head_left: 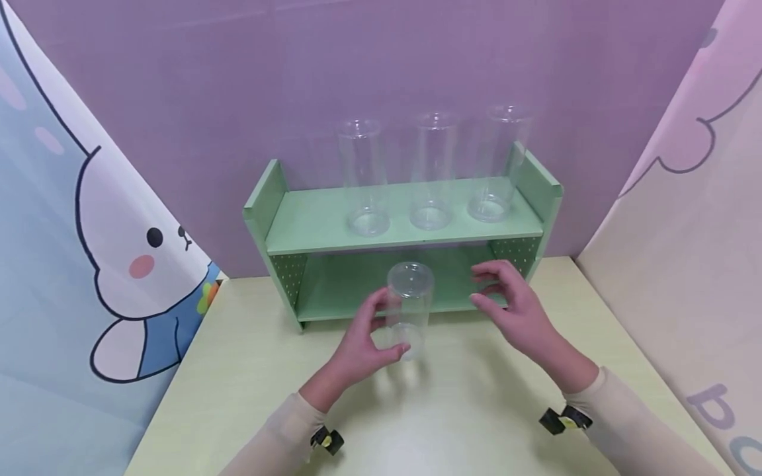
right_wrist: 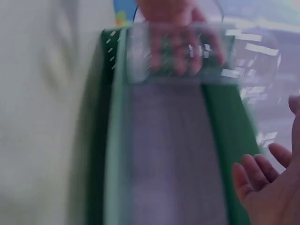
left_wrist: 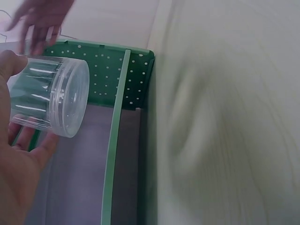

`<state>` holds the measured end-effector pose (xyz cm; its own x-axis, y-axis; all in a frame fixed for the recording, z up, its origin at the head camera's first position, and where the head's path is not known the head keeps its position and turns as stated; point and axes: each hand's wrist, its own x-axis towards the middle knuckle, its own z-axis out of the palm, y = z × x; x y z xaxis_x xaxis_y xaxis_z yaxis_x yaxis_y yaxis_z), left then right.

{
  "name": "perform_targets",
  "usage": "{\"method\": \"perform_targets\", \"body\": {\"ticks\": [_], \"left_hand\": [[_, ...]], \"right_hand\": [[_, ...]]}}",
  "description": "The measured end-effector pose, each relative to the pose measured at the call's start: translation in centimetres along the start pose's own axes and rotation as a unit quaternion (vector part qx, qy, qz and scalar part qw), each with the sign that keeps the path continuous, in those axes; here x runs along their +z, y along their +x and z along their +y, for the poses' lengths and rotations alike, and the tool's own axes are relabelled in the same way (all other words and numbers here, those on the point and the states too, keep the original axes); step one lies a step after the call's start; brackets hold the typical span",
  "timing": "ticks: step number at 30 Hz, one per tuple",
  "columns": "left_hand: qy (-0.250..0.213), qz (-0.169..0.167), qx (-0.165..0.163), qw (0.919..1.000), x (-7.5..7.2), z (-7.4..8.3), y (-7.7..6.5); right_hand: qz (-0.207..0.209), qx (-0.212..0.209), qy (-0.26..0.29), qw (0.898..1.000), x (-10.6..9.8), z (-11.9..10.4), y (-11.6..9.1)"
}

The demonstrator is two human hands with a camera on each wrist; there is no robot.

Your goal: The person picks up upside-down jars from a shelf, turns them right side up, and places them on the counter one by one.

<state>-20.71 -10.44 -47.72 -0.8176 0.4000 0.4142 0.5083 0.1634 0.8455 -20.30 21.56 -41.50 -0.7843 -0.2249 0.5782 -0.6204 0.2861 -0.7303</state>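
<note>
A clear plastic jar stands upright in my left hand, in front of the green shelf. My left thumb and fingers curve round the jar's side; the left wrist view shows its ribbed rim band beyond the fingertips. To the right of the jar, my right hand is raised before the shelf's lower level, its fingers loosely bent and apart from the jar. Nothing lies in the right palm in the right wrist view.
On the shelf's upper board stand three tall clear cylinders, a left one, a middle one and a right one. The shelf has raised side panels. It stands on a pale wooden table against a purple backdrop.
</note>
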Motion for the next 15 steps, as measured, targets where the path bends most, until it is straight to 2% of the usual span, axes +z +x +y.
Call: {"method": "perform_targets", "body": {"ticks": [3,7,11,15], "left_hand": [[0.014,-0.01,0.01,0.9998,0.2,-0.1,-0.1],[0.032,-0.025,0.018,0.999,0.5,-0.4,-0.2],[0.038,-0.035,0.028,0.9983,0.6,-0.9,-0.2],[0.038,-0.041,0.044,0.9975,0.7,-1.1,-0.1]], "right_hand": [[-0.055,-0.023,0.013,0.998,0.7,-1.4,1.2],[-0.11,-0.024,0.012,0.994,1.6,-2.8,2.6],[-0.146,-0.015,0.004,0.989,2.4,-3.6,3.3],[-0.161,-0.011,-0.008,0.987,2.9,-4.1,3.6]]}}
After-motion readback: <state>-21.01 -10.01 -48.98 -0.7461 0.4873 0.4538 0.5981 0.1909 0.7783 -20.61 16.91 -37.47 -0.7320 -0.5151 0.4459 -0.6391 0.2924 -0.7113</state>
